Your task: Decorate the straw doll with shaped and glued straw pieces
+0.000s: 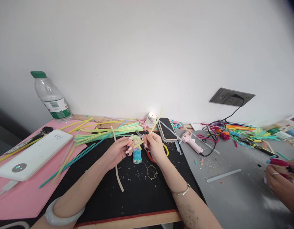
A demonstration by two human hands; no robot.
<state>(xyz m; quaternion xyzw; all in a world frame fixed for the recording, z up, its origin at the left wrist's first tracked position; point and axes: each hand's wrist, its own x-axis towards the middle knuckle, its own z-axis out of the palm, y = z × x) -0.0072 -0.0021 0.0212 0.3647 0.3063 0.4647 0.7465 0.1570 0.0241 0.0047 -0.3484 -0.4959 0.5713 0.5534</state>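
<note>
My left hand (119,150) and my right hand (154,145) meet over a black mat (137,194), both pinching one thin yellow straw (155,124) that slants up to the right. Beneath them, a small figure wrapped in blue and yellow (137,154) stands on the mat. A cream-coloured tube (118,176) curves down from under my left hand. A thin wire ring (152,172) and a red and yellow loop (166,150) lie near my right wrist.
A pile of green, yellow and blue straws (106,132) lies behind, with a lit candle (151,118), a phone (167,129), a glue gun (191,140), a power bank (33,156), a pink sheet (15,197) and a water bottle (52,98). Another person's hands (280,178) work at the right.
</note>
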